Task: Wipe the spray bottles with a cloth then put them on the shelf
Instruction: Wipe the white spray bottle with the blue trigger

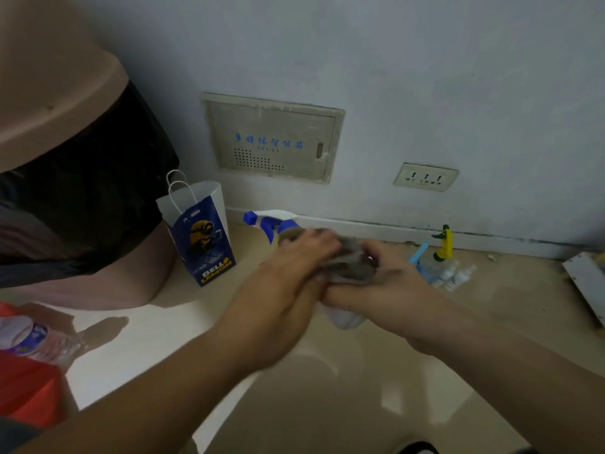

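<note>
Left hand [294, 267] curls over cloth [355, 258] | right hand [379, 286] grips spray bottle [271, 220], held between both hands | I judge it light, slick plastic: hold the body, not the trigger.

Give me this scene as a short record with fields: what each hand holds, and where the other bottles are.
held bottle: white plastic spray bottle with blue trigger head, tilted, nozzle pointing left
cloth: crumpled grey cloth, wrapped on that bottle
left hand: grips the cloth near the bottle's neck
right hand: grips the cloth lower down
other bottles: clear bottle with yellow-green trigger and small white bottles, on the floor by the wall
shelf: not in view
</note>
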Available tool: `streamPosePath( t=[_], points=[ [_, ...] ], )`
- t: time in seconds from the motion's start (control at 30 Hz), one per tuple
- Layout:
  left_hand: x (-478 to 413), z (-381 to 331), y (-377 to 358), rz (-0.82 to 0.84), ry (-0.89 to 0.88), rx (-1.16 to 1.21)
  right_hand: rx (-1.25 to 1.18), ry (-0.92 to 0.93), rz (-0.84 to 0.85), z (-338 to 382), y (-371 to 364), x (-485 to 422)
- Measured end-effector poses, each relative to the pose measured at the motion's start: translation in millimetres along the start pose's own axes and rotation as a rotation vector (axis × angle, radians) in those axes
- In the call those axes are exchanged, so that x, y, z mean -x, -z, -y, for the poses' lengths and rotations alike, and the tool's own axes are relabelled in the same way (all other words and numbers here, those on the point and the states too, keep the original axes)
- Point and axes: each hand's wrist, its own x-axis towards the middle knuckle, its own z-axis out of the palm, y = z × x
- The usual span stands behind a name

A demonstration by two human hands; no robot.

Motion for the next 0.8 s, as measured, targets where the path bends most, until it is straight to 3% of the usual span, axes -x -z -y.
streamPosePath(
  t=[0.1,0.23,0.37,0.47,0.57,0.67,0.8],
  points=[
    [-1,0,3,-0.069,0.297,-0.064,0.095,-0.133,-0.013,-3,0,1],
    [-7,-22,5,-0.310,0.710,0.404,0.122,-0.152,-0.043,-5,3,0],
    [-9,-13,13,-0.383,1.067,0.804,0.104,-0.126,-0.081,-4,4,-1],
    [-6,-16,11,-0.344,1.089,0.960,0.136,-0.041,-0.095,-3,0,2],
    [-10,-29,6,-0.218,0.943,1.197,0.223,0.088,-0.091,-5,-12,5],
    [-14,-35,7,-0.080,0.815,1.141,0.262,0.122,-0.022,-5,-17,9],
    [-10,-23,10,-0.068,0.813,1.060,0.223,0.129,0.109,-3,-15,17]
  ],
)
